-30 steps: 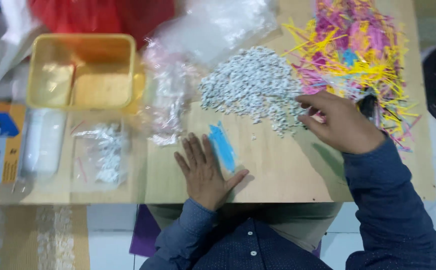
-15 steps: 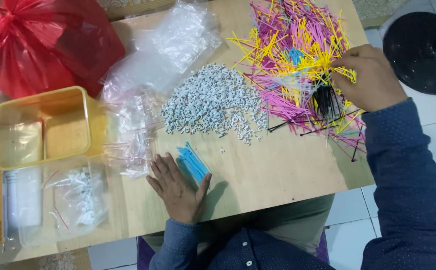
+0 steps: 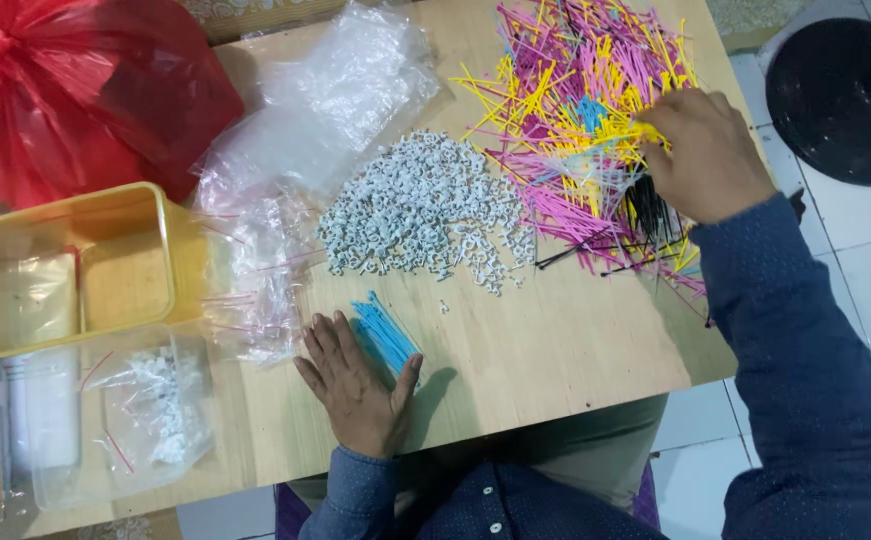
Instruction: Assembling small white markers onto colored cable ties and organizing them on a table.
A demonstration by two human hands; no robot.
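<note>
Since half a second ago the right hand (image 3: 704,152) has slid leftward and upward over the heap of pink and yellow cable ties (image 3: 576,130) at the upper right of the frame, and the view has swung slightly, showing more of the red plastic bag (image 3: 76,90) at the upper left. The left hand (image 3: 356,385) has stayed put at lower centre.

As for progress, only a small bundle of blue cable ties (image 3: 388,335) lies sorted out beside the left hand, while the mixed heap is large, with a few blue ones (image 3: 590,112) visible in it and a clump of black ties (image 3: 648,205) under the right wrist. So most of the picking looks left to do.

The right hand is curled, fingertips pinched down among yellow ties near the heap's middle; whether it has one gripped I cannot tell. The left hand lies flat and released on the wooden counter (image 3: 556,350), its thumb side touching the blue bundle.

A pile of small white clips (image 3: 421,205) sits mid-frame, clear bags (image 3: 346,90) above it, and a yellow tub (image 3: 81,265) at the left.
</note>
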